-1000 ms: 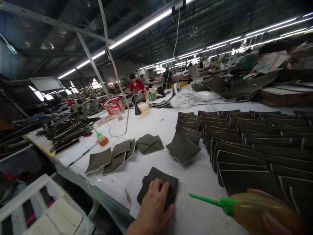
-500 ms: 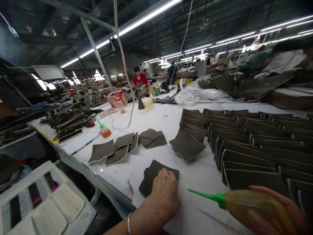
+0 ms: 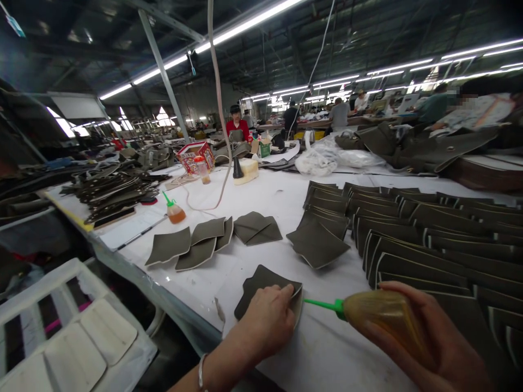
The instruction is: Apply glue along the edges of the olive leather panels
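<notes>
My left hand [image 3: 269, 316] is closed on a dark grey-green leather piece [image 3: 257, 283], its fingers at the right-hand edge, where a paler side shows. The thumb is mostly hidden. In my right hand [image 3: 445, 337] is a squeeze bottle [image 3: 386, 321] of amber liquid, tipped on its side. Its thin green nozzle [image 3: 327, 304] points left, with the tip close to the piece's right edge; I cannot tell if they touch. Just beyond lie similar loose pieces [image 3: 318, 242], some overlapping.
Rows of overlapping dark pieces [image 3: 417, 261] fill the table's right side. A second small green-tipped bottle [image 3: 175, 212] stands at the left, near a dark stack [image 3: 110, 196]. A hanging cable [image 3: 218, 81] reaches the table. A white rack [image 3: 81, 337] stands lower left.
My right hand has brought the bottle left and slightly up, so its nozzle tip is now by the leather piece. My left fingers have shifted, and the piece's right edge shows its paler side.
</notes>
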Demonstrator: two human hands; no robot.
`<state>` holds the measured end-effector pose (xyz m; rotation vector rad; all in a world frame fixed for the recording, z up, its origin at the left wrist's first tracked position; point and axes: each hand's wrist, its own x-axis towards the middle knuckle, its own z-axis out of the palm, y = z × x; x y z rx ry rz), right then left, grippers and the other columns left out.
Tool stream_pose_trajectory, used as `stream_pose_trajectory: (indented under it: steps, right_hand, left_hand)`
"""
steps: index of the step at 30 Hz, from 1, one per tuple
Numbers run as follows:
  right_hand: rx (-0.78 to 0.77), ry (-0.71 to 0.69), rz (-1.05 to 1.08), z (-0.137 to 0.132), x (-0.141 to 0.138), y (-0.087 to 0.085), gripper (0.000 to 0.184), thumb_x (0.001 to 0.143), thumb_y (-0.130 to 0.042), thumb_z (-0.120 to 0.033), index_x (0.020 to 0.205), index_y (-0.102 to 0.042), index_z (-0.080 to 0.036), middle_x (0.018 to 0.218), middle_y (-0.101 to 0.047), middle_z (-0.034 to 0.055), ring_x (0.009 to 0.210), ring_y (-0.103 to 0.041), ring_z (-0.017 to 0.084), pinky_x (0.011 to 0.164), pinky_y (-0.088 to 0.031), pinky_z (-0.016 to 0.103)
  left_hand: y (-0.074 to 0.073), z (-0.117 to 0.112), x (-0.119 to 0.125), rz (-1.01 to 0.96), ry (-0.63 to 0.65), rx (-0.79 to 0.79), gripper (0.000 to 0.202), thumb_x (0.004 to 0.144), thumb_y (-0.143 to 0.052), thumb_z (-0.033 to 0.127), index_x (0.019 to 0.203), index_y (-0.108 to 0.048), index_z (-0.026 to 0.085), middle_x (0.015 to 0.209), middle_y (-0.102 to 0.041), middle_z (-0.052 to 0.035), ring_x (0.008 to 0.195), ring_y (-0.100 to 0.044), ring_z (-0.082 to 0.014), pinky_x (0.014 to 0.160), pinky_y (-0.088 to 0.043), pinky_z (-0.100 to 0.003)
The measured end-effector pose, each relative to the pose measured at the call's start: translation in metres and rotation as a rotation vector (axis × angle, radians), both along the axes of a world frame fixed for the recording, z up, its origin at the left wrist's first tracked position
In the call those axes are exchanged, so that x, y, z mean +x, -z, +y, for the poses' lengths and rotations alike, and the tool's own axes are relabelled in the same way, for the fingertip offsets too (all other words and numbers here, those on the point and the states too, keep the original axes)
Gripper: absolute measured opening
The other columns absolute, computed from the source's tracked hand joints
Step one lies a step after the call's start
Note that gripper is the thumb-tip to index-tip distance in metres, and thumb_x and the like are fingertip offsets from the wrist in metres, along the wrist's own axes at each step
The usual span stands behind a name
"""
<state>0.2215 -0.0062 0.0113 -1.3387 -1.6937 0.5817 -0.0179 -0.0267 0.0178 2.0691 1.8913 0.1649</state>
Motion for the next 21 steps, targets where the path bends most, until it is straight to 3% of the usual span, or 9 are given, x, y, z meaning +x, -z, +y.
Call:
stream_pose_trajectory:
  steps: [3,6,15,21]
  right_hand:
    - [0.132,-0.119,-0.082,0.011,0.000,0.004,0.046,0.081,-0.069,-0.058,0.118,-0.055,-0.034,0.097,-0.067,-0.0017,0.070,-0.067,0.020,0.060,-0.057,0.022]
    - [0.187,-0.141,-0.135,0.015,-0.004,0.003,0.041,0.086,-0.066,-0.054,0.118,-0.054,-0.032,0.093,-0.068,-0.0020,0.071,-0.068,0.018,0.057,-0.055,0.017]
    - [0.109,-0.201,-0.086,0.019,-0.012,0.007,0.045,0.086,-0.068,-0.052,0.122,-0.052,-0.030,0.097,-0.066,-0.0004,0.075,-0.068,0.019,0.062,-0.058,0.022]
    - [0.132,-0.156,-0.105,0.018,-0.018,0.008,0.043,0.087,-0.065,-0.054,0.120,-0.052,-0.030,0.101,-0.064,-0.0006,0.079,-0.066,0.019,0.069,-0.057,0.027]
  left_hand:
    - [0.004,0.001,0.004,0.035,-0.027,-0.015,0.034,0.077,-0.043,0.017,0.105,-0.063,0.019,0.094,-0.070,-0.0104,0.085,-0.068,-0.0300,0.077,-0.054,-0.042]
    - [0.007,0.002,0.004,0.053,-0.034,-0.017,0.034,0.079,-0.044,0.017,0.107,-0.062,0.020,0.094,-0.071,-0.0098,0.084,-0.069,-0.0303,0.074,-0.055,-0.042]
    - [0.008,0.008,-0.010,0.030,0.054,0.014,0.046,0.087,-0.039,0.019,0.128,-0.058,0.031,0.107,-0.073,-0.0058,0.094,-0.070,-0.0302,0.078,-0.055,-0.040]
    - [0.010,0.006,-0.005,0.072,0.039,-0.002,0.044,0.087,-0.039,0.019,0.125,-0.058,0.029,0.100,-0.072,-0.0058,0.087,-0.069,-0.0279,0.074,-0.053,-0.038]
